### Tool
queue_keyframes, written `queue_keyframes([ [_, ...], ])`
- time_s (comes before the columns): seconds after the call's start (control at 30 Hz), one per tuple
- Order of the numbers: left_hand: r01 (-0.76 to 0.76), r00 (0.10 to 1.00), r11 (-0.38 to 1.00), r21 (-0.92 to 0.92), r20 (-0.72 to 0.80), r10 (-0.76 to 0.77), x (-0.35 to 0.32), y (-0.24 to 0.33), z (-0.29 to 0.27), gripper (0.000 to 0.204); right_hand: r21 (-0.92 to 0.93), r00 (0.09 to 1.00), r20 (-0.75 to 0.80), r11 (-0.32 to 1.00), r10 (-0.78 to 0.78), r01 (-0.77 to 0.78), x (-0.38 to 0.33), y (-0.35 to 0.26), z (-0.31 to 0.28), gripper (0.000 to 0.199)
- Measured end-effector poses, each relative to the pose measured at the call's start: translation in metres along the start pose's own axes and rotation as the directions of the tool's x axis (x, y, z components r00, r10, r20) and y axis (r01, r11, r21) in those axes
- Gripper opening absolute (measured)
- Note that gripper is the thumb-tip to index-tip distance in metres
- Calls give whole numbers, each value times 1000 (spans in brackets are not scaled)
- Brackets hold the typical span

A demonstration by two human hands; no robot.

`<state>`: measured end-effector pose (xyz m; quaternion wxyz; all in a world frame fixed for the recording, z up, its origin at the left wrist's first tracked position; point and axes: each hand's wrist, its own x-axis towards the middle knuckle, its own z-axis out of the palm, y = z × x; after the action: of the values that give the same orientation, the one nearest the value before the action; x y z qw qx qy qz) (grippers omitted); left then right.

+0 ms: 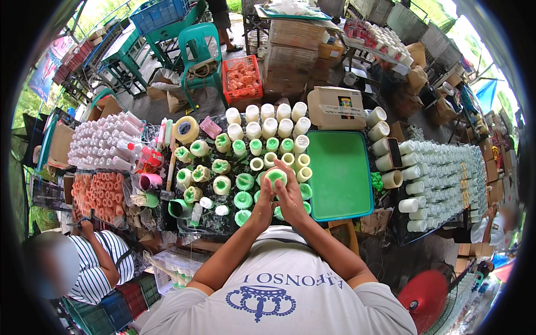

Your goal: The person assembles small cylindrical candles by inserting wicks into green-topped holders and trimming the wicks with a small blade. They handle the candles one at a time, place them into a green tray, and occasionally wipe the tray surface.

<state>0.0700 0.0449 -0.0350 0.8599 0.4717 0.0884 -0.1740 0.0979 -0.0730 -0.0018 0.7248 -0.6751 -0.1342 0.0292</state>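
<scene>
Between my two palms sits a short white candle (276, 176) with a green top, held upright above the table. My left hand (262, 209) presses on its left side, and my right hand (291, 200) wraps its right side with the fingers pointing away from me. Around and under my hands stand green-filled candles (243, 200), some partly hidden by my wrists. Beyond them are rows of plain white candles (269, 127). Candles with uneven, lobed rims and green centres (221, 185) stand to the left.
A green tray (341, 173) lies right of my hands, with a cardboard box (336, 108) behind it. Many white cylinders (430, 173) stand farther right. At left are a tape roll (186, 129), orange pieces (98, 195) and a person in a striped shirt (100, 262). A red fan (427, 298) stands behind.
</scene>
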Motion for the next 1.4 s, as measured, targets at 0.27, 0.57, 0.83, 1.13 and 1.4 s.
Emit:
queue_keyframes([
  [0.27, 55, 998, 969, -240, -4, -58, -10, 22, 15, 64, -98, 999, -1, 995, -34, 34, 1, -2, -8, 52],
  [0.57, -89, 996, 966, -242, -45, 81, 1, 24, 17, 57, -490, 966, 42, 838, -253, 241, 1, -14, -11, 51],
  [0.83, -153, 987, 894, -422, -112, 116, 11, 14, 12, 49, -475, 950, -77, 849, -302, 231, -2, -13, -8, 37],
  [1.13, -275, 938, 871, -408, -314, 149, 23, 2, -36, 48, -248, 871, -481, 968, -100, -25, -6, 14, -25, 26],
  [1.4, -234, 961, 919, -319, -218, 170, 6, 35, -31, 50, -33, 983, -176, 997, 56, -63, 4, 0, -28, 48],
])
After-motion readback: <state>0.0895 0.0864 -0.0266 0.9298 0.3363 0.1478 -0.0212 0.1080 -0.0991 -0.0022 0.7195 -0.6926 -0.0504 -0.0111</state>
